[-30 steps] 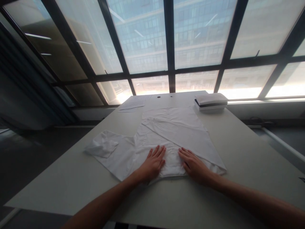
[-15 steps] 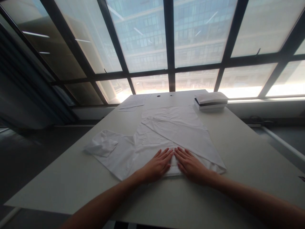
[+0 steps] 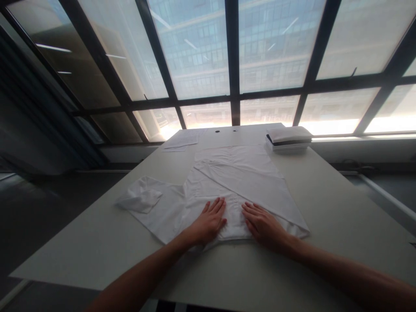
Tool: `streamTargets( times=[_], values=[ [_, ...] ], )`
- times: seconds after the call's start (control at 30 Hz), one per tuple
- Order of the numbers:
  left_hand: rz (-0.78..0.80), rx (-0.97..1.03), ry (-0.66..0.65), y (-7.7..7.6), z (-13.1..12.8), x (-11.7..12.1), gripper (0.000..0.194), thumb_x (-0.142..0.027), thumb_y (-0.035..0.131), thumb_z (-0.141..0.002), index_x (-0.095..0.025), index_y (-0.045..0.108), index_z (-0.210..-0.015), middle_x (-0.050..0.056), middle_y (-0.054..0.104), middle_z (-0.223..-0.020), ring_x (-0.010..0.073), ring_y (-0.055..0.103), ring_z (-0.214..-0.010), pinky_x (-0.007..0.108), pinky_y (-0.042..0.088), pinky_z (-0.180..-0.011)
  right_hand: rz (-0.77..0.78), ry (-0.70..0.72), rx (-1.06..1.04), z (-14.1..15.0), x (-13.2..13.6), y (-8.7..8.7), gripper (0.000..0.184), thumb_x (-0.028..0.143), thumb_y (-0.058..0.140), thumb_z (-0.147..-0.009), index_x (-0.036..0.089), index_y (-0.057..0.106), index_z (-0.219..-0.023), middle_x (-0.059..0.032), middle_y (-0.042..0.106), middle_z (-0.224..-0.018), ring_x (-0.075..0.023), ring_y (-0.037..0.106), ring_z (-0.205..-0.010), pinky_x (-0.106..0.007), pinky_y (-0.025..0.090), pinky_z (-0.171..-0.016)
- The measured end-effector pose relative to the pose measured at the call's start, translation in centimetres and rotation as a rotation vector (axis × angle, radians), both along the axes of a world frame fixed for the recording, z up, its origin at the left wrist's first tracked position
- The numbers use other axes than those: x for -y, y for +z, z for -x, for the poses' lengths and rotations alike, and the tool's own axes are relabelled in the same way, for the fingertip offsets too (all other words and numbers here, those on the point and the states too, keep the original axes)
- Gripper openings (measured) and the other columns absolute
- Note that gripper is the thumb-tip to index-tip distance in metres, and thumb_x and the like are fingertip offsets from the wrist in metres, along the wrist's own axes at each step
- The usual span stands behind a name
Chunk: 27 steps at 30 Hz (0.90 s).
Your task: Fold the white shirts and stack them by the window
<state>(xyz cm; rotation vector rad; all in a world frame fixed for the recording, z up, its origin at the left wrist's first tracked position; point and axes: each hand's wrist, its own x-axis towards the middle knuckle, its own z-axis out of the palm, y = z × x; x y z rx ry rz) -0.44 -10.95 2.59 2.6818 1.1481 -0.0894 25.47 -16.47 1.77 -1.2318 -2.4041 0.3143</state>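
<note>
A white shirt [image 3: 234,169] lies spread on the white table [image 3: 97,242]. One sleeve is folded diagonally across its body, while the other sleeve [image 3: 143,195] reaches out to the left with its end bunched up. My left hand [image 3: 209,221] rests flat on the cloth near the close edge, fingers stretched out. Flat on the shirt a little to its right is my right hand [image 3: 263,225], its fingers pointing up and to the left. A strip of cloth shows between the two hands. Neither hand grips the fabric.
At the far right of the table sits a stack of papers or folded cloth [image 3: 288,139] with a dark layer in it. White sheets of paper [image 3: 182,139] lie at the far left. Beyond the table stand large windows [image 3: 201,52], with a dark curtain [image 3: 39,112] on the left.
My hands have slid apart over the shirt. The left one has moved left, the right one slightly right. The shirt has stayed in place.
</note>
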Motion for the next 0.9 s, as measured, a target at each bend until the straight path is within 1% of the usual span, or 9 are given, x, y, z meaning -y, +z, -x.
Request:
streamTargets(
  times=[0.13, 0.2, 0.27, 0.33, 0.43, 0.57, 0.67, 0.77, 0.9],
  values=[
    [-0.015, 0.032, 0.057, 0.1, 0.0, -0.4, 0.058, -0.035, 0.026, -0.107, -0.011, 0.025, -0.159, 0.015, 0.017, -0.166, 0.0246, 0.008, -0.155, 0.047, 0.011, -0.124, 0.038, 0.266, -0.043, 0.0, 0.6, 1.4, 0.048, 0.022, 0.045, -0.1, 0.019, 0.052, -0.147, -0.0087, 0.048, -0.154, -0.0209, 0.039, -0.145, -0.041, 0.03, -0.122],
    [-0.018, 0.087, 0.06, 0.3, -0.2, -0.5, 0.056, -0.032, 0.031, -0.106, -0.013, 0.028, -0.159, 0.013, 0.021, -0.166, 0.0244, 0.012, -0.155, 0.047, 0.013, -0.124, 0.068, 0.316, -0.029, 0.2, 0.8, 1.6, 0.048, 0.026, 0.046, -0.101, 0.019, 0.05, -0.149, -0.0087, 0.046, -0.155, -0.0217, 0.039, -0.145, -0.041, 0.03, -0.122],
    [-0.004, 0.166, -0.008, 0.6, -0.3, -0.4, 0.055, -0.03, 0.034, -0.105, -0.018, 0.03, -0.158, 0.01, 0.025, -0.165, 0.0233, 0.015, -0.154, 0.046, 0.014, -0.125, 0.083, 0.297, -0.017, 0.3, 0.8, 1.5, 0.048, 0.029, 0.046, -0.102, 0.017, 0.05, -0.149, -0.0108, 0.045, -0.155, -0.0227, 0.04, -0.145, -0.042, 0.029, -0.123],
    [0.042, 0.227, -0.14, 0.9, -0.6, -0.1, 0.053, -0.03, 0.034, -0.106, -0.023, 0.03, -0.159, 0.007, 0.027, -0.165, 0.0213, 0.017, -0.154, 0.044, 0.013, -0.125, 0.083, 0.26, -0.014, 0.4, 0.7, 1.5, 0.047, 0.03, 0.045, -0.103, 0.016, 0.051, -0.148, -0.0122, 0.045, -0.155, -0.0227, 0.04, -0.145, -0.042, 0.029, -0.123],
    [0.12, 0.224, -0.282, 1.2, -0.8, 0.4, 0.057, -0.034, 0.036, -0.107, -0.024, 0.023, -0.161, 0.005, 0.024, -0.166, 0.0205, 0.015, -0.154, 0.042, 0.01, -0.126, 0.065, 0.212, -0.017, 0.4, 0.5, 1.8, 0.046, 0.03, 0.044, -0.103, 0.017, 0.052, -0.147, -0.0119, 0.05, -0.152, -0.0224, 0.042, -0.144, -0.042, 0.032, -0.121],
    [0.141, 0.157, -0.297, 0.8, -0.8, 0.6, 0.061, -0.039, 0.036, -0.108, -0.025, 0.015, -0.163, 0.004, 0.015, -0.168, 0.0233, 0.007, -0.155, 0.044, 0.006, -0.126, 0.045, 0.146, -0.033, 0.3, 0.5, 2.3, 0.038, 0.028, 0.043, -0.104, 0.02, 0.063, -0.136, -0.0106, 0.062, -0.14, -0.0224, 0.05, -0.137, -0.04, 0.039, -0.116],
    [0.137, 0.13, -0.284, 0.5, -0.5, 0.3, 0.06, -0.044, 0.032, -0.108, -0.028, 0.013, -0.163, 0.003, 0.01, -0.168, 0.0249, 0.004, -0.155, 0.046, 0.005, -0.125, 0.026, 0.093, -0.057, 0.3, 0.5, 2.0, 0.034, 0.028, 0.043, -0.105, 0.021, 0.071, -0.122, -0.0089, 0.071, -0.126, -0.0226, 0.058, -0.129, -0.038, 0.043, -0.112],
    [0.13, 0.094, -0.264, 0.4, -0.3, 0.1, 0.062, -0.05, 0.032, -0.108, -0.029, 0.011, -0.163, 0.003, 0.007, -0.169, 0.0274, 0.001, -0.155, 0.05, 0.004, -0.124, -0.006, 0.032, -0.033, 0.2, 0.4, 1.3, 0.034, 0.027, 0.042, -0.104, 0.021, 0.074, -0.113, -0.0095, 0.074, -0.119, -0.0236, 0.062, -0.125, -0.038, 0.047, -0.108],
    [0.129, 0.038, -0.231, 0.7, -0.2, 0.1, 0.065, -0.056, 0.03, -0.106, -0.03, 0.01, -0.163, 0.005, 0.004, -0.168, 0.0314, -0.002, -0.155, 0.056, 0.003, -0.122, -0.053, -0.101, 0.03, 0.0, 0.4, 0.6, 0.037, 0.026, 0.04, -0.104, 0.019, 0.075, -0.11, -0.0125, 0.074, -0.119, -0.0253, 0.066, -0.118, -0.039, 0.052, -0.102]
  ],
)
